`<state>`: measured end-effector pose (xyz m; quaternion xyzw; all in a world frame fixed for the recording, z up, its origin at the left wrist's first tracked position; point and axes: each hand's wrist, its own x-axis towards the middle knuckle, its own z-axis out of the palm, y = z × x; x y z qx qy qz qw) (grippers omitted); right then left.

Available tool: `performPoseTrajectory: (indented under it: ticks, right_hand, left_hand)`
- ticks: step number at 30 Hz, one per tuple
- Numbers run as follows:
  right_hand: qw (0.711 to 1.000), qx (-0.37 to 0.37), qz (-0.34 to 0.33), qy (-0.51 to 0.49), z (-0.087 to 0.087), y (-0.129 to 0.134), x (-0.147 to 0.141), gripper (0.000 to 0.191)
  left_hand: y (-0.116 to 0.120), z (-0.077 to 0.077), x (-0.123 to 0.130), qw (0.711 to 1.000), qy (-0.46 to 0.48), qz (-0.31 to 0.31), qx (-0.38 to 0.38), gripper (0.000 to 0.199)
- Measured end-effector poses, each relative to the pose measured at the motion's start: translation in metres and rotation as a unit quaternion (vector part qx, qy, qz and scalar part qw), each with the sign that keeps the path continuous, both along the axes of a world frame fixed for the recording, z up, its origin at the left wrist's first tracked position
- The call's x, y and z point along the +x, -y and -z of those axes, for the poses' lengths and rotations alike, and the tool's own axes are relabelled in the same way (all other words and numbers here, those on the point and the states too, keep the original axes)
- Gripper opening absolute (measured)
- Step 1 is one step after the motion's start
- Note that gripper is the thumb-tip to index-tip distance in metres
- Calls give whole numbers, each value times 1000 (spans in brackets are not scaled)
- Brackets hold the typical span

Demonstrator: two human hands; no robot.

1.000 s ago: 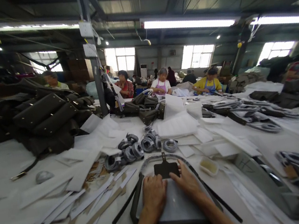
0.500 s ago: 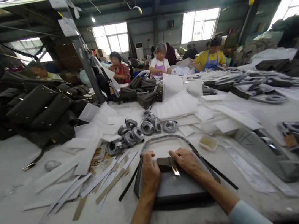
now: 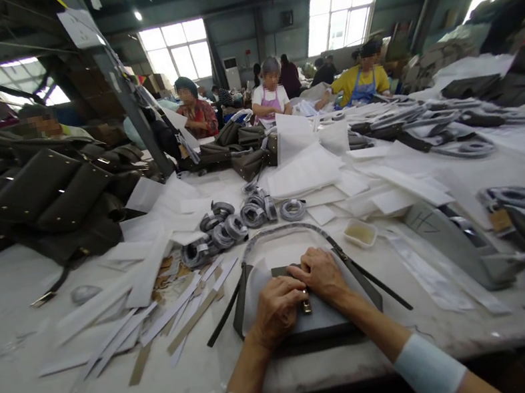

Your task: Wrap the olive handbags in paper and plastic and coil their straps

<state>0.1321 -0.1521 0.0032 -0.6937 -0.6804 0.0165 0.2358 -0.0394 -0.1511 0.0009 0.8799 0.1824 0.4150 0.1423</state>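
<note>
The right hand partly hides the dark flap.

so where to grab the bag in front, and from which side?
Probably the handle, mid-arch, from the far side: it loops out beyond the body of the bag, away from the left hand and right hand.

Interior, dim to middling light. Sources: windows in far wall, panes mostly burnt white; small round lamp overhead, glaring. Roof: gloomy. Desk: pale, soft shadows; black below front edge. Metal clasp: slight glint. Dark bags, left: detail sunk. Outer edges: stretched, smeared. Background: soft.
</note>
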Motion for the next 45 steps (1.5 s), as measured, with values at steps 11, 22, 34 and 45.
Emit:
performPoseTrajectory:
  ticks: [11,22,34,45]
  right_hand:
    - [1000,-23,-6,3,-6,4,-2,34]
    - [1000,-10,-14,-16,-3,4,-1,35]
    - [999,6,-24,-23,3,4,1,32]
    - [999,22,-17,-47,2,5,1,30]
  left_hand:
    - [12,-8,-3,996,-85,-22,-22,24]
    - [45,-7,-20,967,-239,-62,63,44]
    - [53,-6,-23,940,-330,-81,11,77]
    - [43,-13,-7,935,-342,-83,-27,72]
